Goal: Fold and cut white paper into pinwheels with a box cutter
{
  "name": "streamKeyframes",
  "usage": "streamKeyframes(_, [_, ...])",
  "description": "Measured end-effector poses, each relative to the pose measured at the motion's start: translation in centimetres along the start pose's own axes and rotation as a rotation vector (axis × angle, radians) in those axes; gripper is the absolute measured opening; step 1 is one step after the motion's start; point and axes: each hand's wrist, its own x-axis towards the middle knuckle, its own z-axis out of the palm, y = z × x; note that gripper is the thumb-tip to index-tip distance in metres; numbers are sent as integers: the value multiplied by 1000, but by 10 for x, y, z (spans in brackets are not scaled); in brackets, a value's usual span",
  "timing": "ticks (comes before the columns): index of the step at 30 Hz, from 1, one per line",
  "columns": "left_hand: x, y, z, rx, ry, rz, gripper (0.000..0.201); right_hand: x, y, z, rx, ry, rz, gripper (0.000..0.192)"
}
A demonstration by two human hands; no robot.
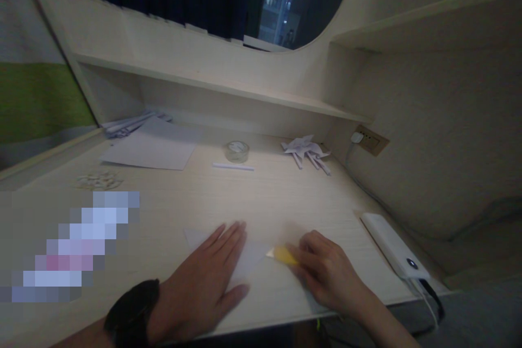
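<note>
My left hand [216,274] lies flat, fingers stretched out, pressing a white sheet of paper [255,253] against the desk. A corner of the sheet shows beyond the fingers, and much of it is hidden under the palm. My right hand [326,266] is closed round what looks like a small yellow utility knife [284,255]. Its pale pointed tip faces left and meets the right end of the paper. I cannot tell whether the tip has cut in.
Further back stand a tape roll [237,151], a rolled paper stick [233,167] and paper pinwheels [305,148]. Back left are paper sheets [155,144] and a pile of small pale pieces [99,180]. A white power bank [393,247] with cables lies at the right edge.
</note>
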Motion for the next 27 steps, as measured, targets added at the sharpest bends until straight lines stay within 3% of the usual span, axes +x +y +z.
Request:
streamKeyframes(12, [-1, -1, 1, 28, -5, 5, 69, -2, -7, 0, -18, -17, 26, 15])
streamKeyframes(27, [1, 2, -4, -21, -33, -6, 68, -4, -8, 0, -98, 11, -1, 18])
